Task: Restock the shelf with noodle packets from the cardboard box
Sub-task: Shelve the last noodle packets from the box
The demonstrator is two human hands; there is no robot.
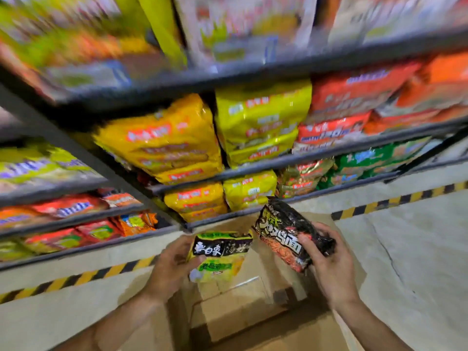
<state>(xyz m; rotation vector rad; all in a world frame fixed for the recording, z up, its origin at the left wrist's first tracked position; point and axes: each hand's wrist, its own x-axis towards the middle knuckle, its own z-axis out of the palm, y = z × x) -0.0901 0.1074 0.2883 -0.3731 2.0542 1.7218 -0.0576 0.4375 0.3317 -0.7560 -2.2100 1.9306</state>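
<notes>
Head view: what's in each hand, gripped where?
Left hand grips the green-yellow noodle packet by its left edge. Right hand grips the black-red noodle packet at its lower right end.

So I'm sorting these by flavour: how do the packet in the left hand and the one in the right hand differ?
The left hand holds a yellow-green packet with a black band across its upper part; the right hand holds a mostly black packet with red-orange at its lower end. The yellow-green packet sits roughly level, while the black packet is tilted. Both are single noodle packets, each in its own grip, above the open cardboard box.
</notes>
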